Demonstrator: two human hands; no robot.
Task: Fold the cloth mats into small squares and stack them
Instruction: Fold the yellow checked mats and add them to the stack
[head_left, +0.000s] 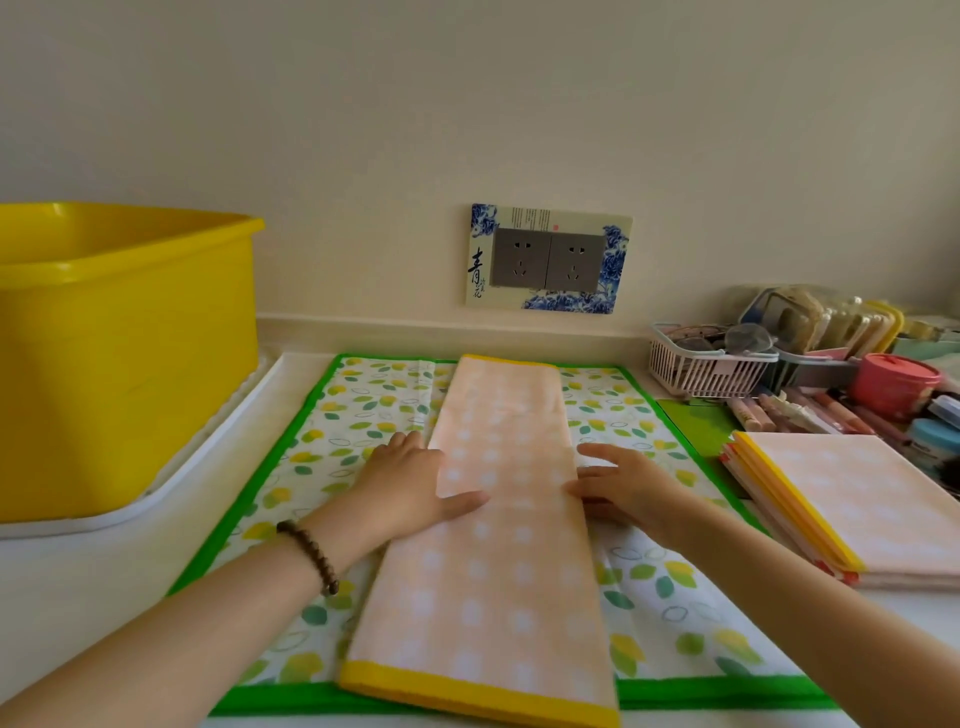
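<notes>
A peach cloth mat (493, 561) with white dots and yellow edging lies folded into a long narrow strip, running away from me over a leaf-print mat with a green border (358, 415). My left hand (410, 483) presses flat on the strip's left edge, thumb lying on the peach cloth. My right hand (618, 486) lies with straight fingers at the strip's right edge. A stack of folded mats (852, 514), peach on top, sits at the right.
A big yellow plastic tub (124, 353) stands on a white tray at the left. A white basket (706, 364), clear containers, a red jar (893, 382) and several pens crowd the back right. A double wall socket (545, 260) is behind the mats.
</notes>
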